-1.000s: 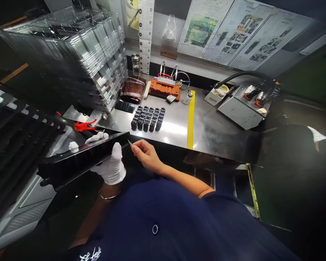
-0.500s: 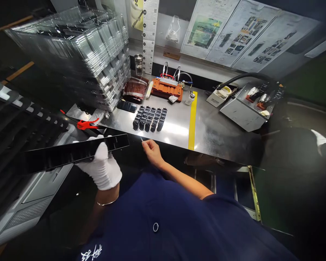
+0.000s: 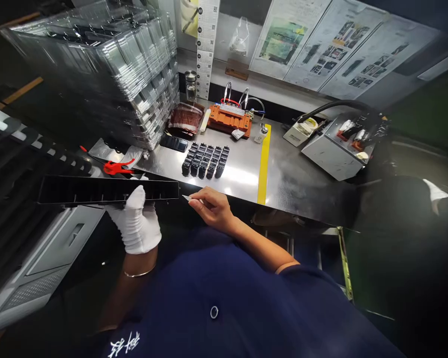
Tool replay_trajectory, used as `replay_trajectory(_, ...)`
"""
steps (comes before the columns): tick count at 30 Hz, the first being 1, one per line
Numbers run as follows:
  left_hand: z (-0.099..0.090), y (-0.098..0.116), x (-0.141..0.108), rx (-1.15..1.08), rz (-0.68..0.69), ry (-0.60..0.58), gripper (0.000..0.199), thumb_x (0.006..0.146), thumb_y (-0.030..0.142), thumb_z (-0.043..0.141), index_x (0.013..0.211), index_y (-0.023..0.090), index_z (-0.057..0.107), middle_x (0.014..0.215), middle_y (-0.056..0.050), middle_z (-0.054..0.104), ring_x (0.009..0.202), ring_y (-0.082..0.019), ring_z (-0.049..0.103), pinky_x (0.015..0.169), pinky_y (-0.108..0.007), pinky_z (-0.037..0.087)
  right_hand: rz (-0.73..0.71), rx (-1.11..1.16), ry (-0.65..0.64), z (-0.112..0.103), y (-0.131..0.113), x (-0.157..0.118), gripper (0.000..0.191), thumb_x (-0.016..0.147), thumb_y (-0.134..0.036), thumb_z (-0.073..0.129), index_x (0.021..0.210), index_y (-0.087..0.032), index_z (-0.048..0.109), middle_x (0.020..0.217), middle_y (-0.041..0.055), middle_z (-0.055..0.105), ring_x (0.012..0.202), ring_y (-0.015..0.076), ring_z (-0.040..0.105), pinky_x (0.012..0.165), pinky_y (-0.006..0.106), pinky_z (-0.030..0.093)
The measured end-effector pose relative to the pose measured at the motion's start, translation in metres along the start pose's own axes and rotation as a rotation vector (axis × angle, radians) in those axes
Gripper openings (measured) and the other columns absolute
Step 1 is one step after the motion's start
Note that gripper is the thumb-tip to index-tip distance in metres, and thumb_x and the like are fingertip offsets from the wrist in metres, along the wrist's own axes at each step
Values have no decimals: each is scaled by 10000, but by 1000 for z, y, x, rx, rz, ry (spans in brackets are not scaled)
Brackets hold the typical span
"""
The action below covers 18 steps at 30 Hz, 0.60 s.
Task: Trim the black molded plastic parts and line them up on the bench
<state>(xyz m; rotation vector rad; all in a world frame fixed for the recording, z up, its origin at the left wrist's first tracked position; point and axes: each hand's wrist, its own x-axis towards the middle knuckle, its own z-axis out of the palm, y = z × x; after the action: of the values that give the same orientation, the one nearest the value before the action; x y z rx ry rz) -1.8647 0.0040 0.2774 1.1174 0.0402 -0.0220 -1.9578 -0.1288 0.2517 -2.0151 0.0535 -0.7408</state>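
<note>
Tool [image 3: 186,198] pinched by the right hand [image 3: 213,209] has come closer to the long black piece [image 3: 85,190], gripped by the left hand [image 3: 139,223] at the table's [image 3: 291,184] near left, so touching looks easy.

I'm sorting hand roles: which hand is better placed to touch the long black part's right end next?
Probably the right hand: it pinches a small pointed item just off that end, while the gloved left hand grips the long black part.
</note>
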Motion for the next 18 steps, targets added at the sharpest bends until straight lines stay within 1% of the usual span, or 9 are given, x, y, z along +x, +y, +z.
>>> replay_trajectory(2, 1, 1, 0, -77, 29, 75, 493, 657, 194, 803, 1081, 306, 578, 1117, 38, 673, 1063, -164, 670, 937, -358, 557, -24, -33, -21, 0, 2, -1, 292, 970, -418, 573, 907, -179, 727, 772, 41, 684, 590, 93, 542, 579, 235, 472)
replay_trajectory(3, 1, 1, 0, -99, 31, 84, 483, 643, 172, 816, 1055, 292, 593, 1066, 41, 689, 1015, -159, 687, 919, -352, 565, -33, -49, -39, 1, 3, -1, 298, 969, -424, 574, 906, -177, 731, 772, 41, 685, 589, 90, 546, 576, 229, 473)
replay_trajectory(6, 1, 0, -1, -116, 32, 44, 486, 637, 144, 830, 1048, 283, 610, 990, 55, 707, 939, -139, 705, 907, -336, 572, -49, -67, -73, 3, 5, 0, 313, 963, -437, 584, 899, -171, 737, 772, 43, 691, 591, 89, 560, 570, 223, 476)
replay_trajectory(9, 1, 1, 0, -116, 36, 15, 492, 623, 115, 830, 1032, 281, 612, 1010, 64, 713, 925, -120, 700, 914, -316, 568, -39, -61, -82, 3, 8, 2, 303, 953, -433, 603, 900, -169, 742, 785, 47, 697, 594, 92, 567, 572, 230, 476)
replay_trajectory(11, 1, 5, 0, -90, 15, -7, 487, 609, 109, 825, 1017, 275, 618, 1037, 59, 714, 932, -122, 695, 905, -309, 569, -27, -51, -79, 3, 12, 4, 291, 951, -423, 609, 907, -169, 744, 781, 49, 691, 593, 98, 565, 578, 240, 474)
replay_trajectory(15, 1, 13, 2, -40, -56, -43, 570, 584, 92, 825, 1083, 275, 619, 1134, 33, 708, 1018, -154, 683, 895, -305, 573, -2, -7, -65, 2, 20, 8, 282, 944, -416, 617, 897, -170, 745, 731, 45, 665, 582, 112, 546, 576, 260, 454)
replay_trajectory(18, -2, 12, 5, -39, -78, -76, 614, 590, 93, 829, 1127, 292, 609, 1204, 30, 694, 1088, -171, 669, 915, -310, 570, 61, 11, -90, 5, 24, 8, 298, 925, -449, 630, 875, -181, 750, 713, 42, 660, 584, 120, 534, 575, 271, 443)
